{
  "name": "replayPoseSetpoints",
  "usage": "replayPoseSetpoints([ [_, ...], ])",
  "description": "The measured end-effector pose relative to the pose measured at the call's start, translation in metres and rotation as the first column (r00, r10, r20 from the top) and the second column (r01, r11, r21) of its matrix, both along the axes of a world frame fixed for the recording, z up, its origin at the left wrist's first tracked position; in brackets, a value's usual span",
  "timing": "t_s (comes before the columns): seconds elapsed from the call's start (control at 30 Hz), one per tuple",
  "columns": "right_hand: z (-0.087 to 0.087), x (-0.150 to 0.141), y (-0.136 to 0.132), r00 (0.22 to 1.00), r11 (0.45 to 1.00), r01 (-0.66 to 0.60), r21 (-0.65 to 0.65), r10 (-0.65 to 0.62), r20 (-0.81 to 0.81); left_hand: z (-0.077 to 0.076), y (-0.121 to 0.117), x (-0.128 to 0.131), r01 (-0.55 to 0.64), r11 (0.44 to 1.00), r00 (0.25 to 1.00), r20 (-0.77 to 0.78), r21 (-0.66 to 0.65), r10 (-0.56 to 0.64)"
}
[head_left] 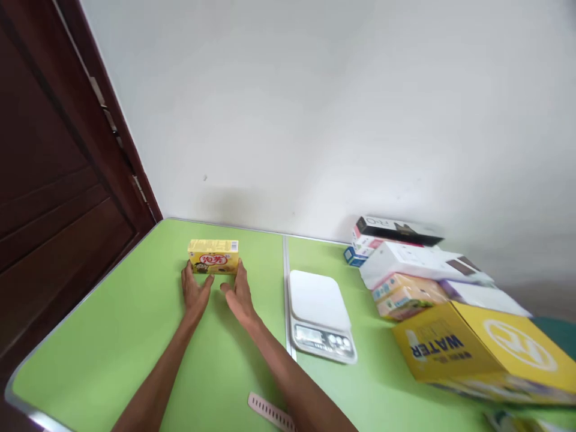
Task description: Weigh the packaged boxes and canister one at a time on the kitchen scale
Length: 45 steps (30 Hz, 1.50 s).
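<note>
A small yellow box (213, 258) with red lettering stands on the left half of the green table. My left hand (195, 292) is at its lower left corner, fingers along the left side and thumb in front. From the other end, my right hand (239, 293) has its fingers against the right side, with the thumb near the lower front. Both hands grip the box between them. To the right of my right hand lies a white kitchen scale (318, 306) with a display and buttons; nothing rests on its platform.
Several boxes (400, 258) are piled at the table's right side. A large yellow carton (450, 348) marked WATER sits in front of them. A pale pink strap (270, 411) shows beside my right forearm. Behind the green table (112, 336) is a white wall; a dark door stands left.
</note>
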State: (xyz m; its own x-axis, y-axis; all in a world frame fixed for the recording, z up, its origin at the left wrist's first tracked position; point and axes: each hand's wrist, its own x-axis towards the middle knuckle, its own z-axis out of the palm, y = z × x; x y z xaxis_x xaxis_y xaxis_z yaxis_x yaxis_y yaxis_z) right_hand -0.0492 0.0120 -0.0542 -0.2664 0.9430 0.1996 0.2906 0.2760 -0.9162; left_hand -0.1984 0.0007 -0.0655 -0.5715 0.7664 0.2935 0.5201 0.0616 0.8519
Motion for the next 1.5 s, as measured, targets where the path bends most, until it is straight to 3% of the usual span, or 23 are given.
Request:
replayPoseSetpoints([
  [0.1, 0.016, 0.032, -0.044, 0.997, 0.993, 0.063, -0.096, -0.067, -0.035, 0.009, -0.039, 0.028, 0.063, 0.997, 0.997, 0.043, 0.046, -0.065],
  [0.2, 0.037, 0.083, -0.070, 0.986, 0.986, 0.158, -0.049, -0.160, -0.041, 0.024, -0.059, 0.073, 0.166, 0.980, 0.986, 0.001, 0.106, -0.167],
  [0.37, 0.054, 0.176, -0.082, 0.905, 0.900, 0.426, 0.093, -0.425, -0.026, 0.038, -0.061, 0.157, 0.392, 0.904, 0.920, -0.060, 0.173, -0.387],
  [0.53, 0.040, 0.223, -0.082, 0.842, 0.835, 0.534, 0.129, -0.539, 0.003, 0.028, -0.053, 0.198, 0.510, 0.851, 0.860, -0.077, 0.125, -0.505],
  [0.8, -0.013, 0.239, -0.066, 0.815, 0.803, 0.579, 0.143, -0.573, -0.085, 0.023, -0.047, 0.190, 0.553, 0.828, 0.833, -0.103, 0.097, -0.544],
  [0.9, -0.030, 0.253, -0.060, 0.789, 0.792, 0.608, 0.054, -0.594, -0.160, 0.019, -0.034, 0.179, 0.516, 0.852, 0.847, 0.093, 0.090, -0.523],
  [1.0, -0.041, 0.264, -0.054, 0.751, 0.766, 0.643, 0.010, -0.628, -0.202, 0.010, -0.015, 0.170, 0.416, 0.902, 0.837, 0.340, 0.117, -0.430],
  [1.2, -0.051, 0.267, -0.050, 0.728, 0.728, 0.681, 0.081, -0.662, -0.179, -0.002, 0.000, 0.166, 0.385, 0.912, 0.805, 0.433, 0.140, -0.406],
  [1.5, -0.050, 0.268, -0.052, 0.746, 0.730, 0.666, 0.152, -0.650, -0.146, 0.005, -0.005, 0.167, 0.389, 0.920, 0.854, 0.353, 0.055, -0.382],
])
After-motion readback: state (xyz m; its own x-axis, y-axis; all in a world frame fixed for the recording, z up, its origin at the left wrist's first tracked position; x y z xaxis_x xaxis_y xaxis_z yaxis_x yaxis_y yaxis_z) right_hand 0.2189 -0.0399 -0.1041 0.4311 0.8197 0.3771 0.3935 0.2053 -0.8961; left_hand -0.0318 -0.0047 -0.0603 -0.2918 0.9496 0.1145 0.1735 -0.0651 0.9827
